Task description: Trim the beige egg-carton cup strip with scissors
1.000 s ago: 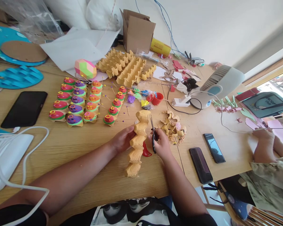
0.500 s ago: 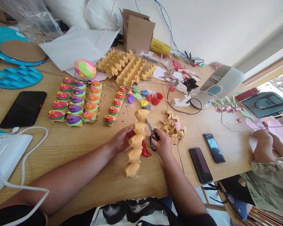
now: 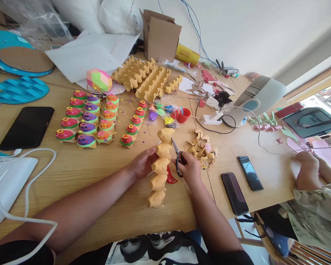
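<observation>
My left hand (image 3: 143, 162) grips a yellow egg-carton strip (image 3: 160, 167) by its left edge, holding it lengthwise in front of me. In my right hand (image 3: 191, 169) is a pair of scissors (image 3: 178, 156) with dark handles, the blades at the strip's upper right edge. Beneath the strip a red curved piece (image 3: 171, 176) lies partly hidden on the table. Carton scraps (image 3: 200, 151) are heaped to the right of my right hand. Left of the strip stand rows of painted carton caterpillars (image 3: 88, 117) with red, purple and orange bumps.
Uncut egg trays (image 3: 151, 81) and a cardboard box (image 3: 162, 36) are at the back. A white fan (image 3: 256, 99) and two phones (image 3: 250, 173) are to the right, near another person's arms (image 3: 309, 171). A black tablet (image 3: 27, 128) and white cable (image 3: 51, 158) lie left.
The lower end of the egg-carton strip has shifted slightly to the right. Both hands and the scissors stay almost in place.
</observation>
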`<state>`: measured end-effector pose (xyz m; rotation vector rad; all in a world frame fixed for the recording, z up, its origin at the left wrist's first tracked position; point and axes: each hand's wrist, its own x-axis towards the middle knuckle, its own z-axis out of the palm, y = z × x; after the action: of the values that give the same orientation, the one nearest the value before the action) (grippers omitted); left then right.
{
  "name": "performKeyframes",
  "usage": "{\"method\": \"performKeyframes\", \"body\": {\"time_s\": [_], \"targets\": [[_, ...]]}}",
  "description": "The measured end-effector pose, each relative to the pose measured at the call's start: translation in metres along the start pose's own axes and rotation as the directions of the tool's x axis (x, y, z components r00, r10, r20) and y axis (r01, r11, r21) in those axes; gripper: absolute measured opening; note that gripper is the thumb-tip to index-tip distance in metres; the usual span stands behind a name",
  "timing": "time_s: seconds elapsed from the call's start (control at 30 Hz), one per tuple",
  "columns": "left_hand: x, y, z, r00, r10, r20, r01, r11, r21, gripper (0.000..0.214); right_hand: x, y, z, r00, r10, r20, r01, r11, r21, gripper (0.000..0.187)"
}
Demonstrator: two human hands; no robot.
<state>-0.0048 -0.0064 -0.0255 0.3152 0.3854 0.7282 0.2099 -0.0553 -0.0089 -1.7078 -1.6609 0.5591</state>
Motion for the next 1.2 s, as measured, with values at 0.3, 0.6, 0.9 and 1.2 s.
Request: {"method": "performKeyframes", "body": {"time_s": [0.3, 0.6, 0.9, 1.2], "targets": [[0.0, 0.0, -0.004, 1.0, -0.013, -0.013, 0.013, 1.0, 0.003, 0.018, 0.002, -0.004, 0.003, 0.997, 0.013, 0.081, -0.021, 0.995, 0.102, 0.049], [-0.001, 0.001, -0.001, 1.0, -0.007, -0.011, 0.008, 1.0, 0.016, 0.018, 0.001, -0.006, 0.0, 0.998, 0.054, 0.042, -0.06, 0.981, 0.182, 0.032], [-0.001, -0.002, 0.003, 1.0, 0.017, 0.018, -0.018, 0.999, 0.036, 0.024, 0.0, -0.004, -0.001, 0.999, -0.037, 0.002, 0.037, 0.999, 0.015, 0.026], [0.003, -0.005, 0.008, 0.99, 0.102, 0.098, -0.111, 0.99, 0.089, 0.039, 0.001, -0.001, -0.001, 0.995, -0.091, 0.03, 0.093, 0.992, -0.091, 0.014]]}}
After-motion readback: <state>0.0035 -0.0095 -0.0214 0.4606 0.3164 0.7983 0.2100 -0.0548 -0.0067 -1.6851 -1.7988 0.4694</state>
